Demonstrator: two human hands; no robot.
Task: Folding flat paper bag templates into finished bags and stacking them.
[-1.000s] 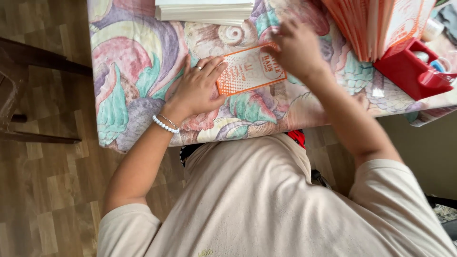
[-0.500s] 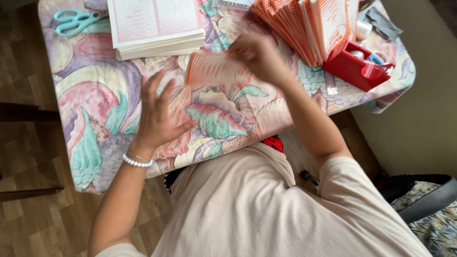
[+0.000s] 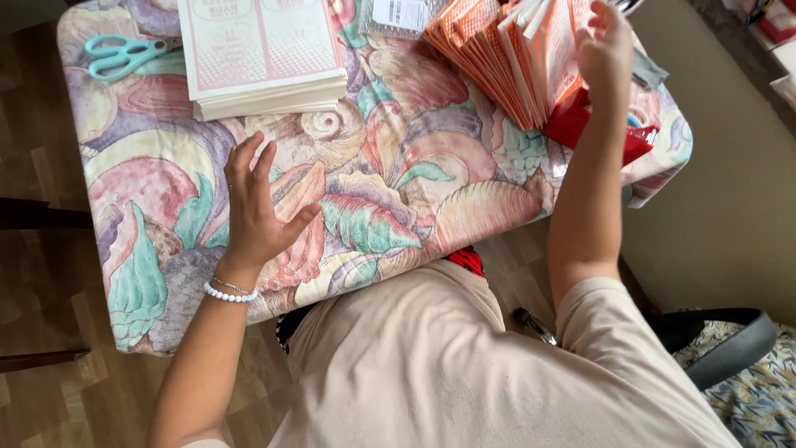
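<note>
My left hand [image 3: 253, 203] hovers open, fingers spread, just above the shell-patterned tablecloth [image 3: 431, 199], below a stack of flat pink-printed sheets [image 3: 265, 66]. A white bead bracelet sits on that wrist. My right hand [image 3: 609, 50] reaches to the far right of the table and grips an orange packet [image 3: 560, 46] at the near end of a row of orange folded packets [image 3: 481, 58]. The row stands leaning in a red box [image 3: 580, 129]. The fingertips are partly hidden behind the packets.
Teal scissors [image 3: 124, 54] lie at the table's far left corner. A clear bag with a white label [image 3: 398, 15] lies at the back. A dark chair seat [image 3: 725, 340] stands at the lower right, over wooden floor [image 3: 41, 332].
My right hand lifted the orange packet off the cloth and carried it right to the row in the red box. My left hand let go and now hovers open.
</note>
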